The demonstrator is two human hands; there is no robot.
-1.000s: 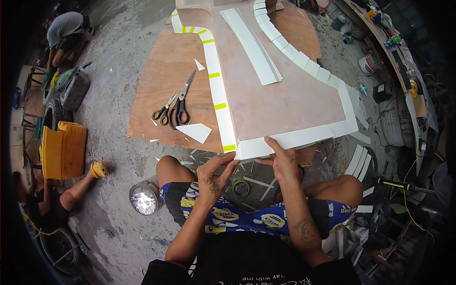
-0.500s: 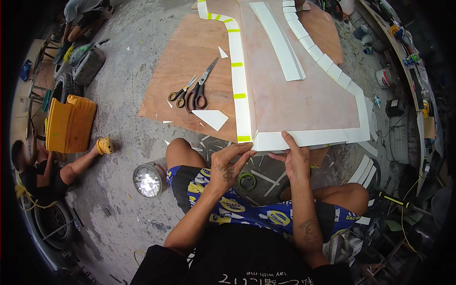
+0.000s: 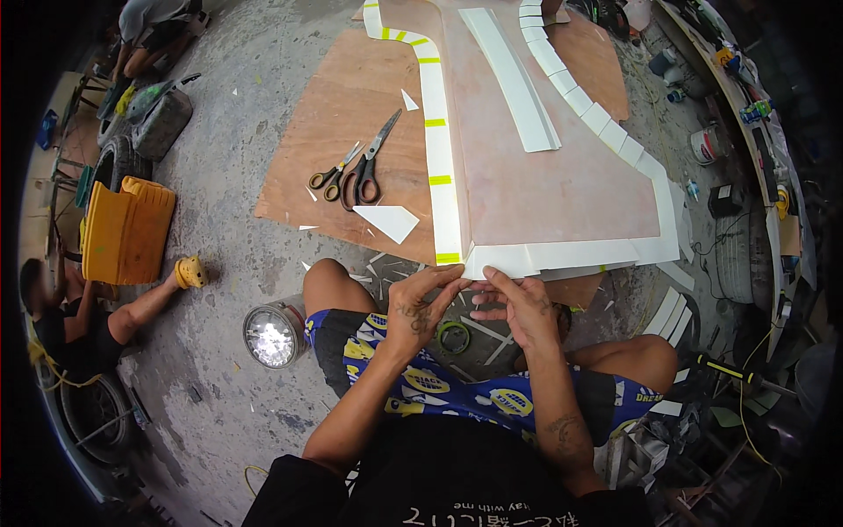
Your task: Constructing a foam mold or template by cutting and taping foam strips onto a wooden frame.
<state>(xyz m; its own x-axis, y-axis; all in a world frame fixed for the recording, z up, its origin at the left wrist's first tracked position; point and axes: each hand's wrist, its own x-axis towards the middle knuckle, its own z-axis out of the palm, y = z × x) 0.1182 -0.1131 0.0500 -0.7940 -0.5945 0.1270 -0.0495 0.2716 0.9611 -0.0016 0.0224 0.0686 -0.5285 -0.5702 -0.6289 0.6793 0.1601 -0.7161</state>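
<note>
A large pinkish panel (image 3: 562, 198) lies in front of me, its borders lined with white strips. Along its near edge runs a white strip (image 3: 509, 257). My left hand (image 3: 417, 312) pinches that strip's left corner between thumb and fingers. Close beside it, my right hand (image 3: 527, 312) has its thumb on top of the strip's near edge, with the fingers curled below. Yellow-green tape pieces cross the white left border (image 3: 436, 151). On the panel rests a loose long white strip (image 3: 514, 83).
Two pairs of scissors (image 3: 362, 171) and a white offcut (image 3: 388, 222) lie on a plywood sheet (image 3: 329, 114). A green tape roll (image 3: 453, 337) and a metal can (image 3: 274, 335) are near my legs. Beside a yellow crate (image 3: 129, 230) sits another person (image 3: 75, 307).
My right hand has slid left along the near strip, toward my left hand. The left hand stays at the corner. The panel has shifted very slightly in the picture.
</note>
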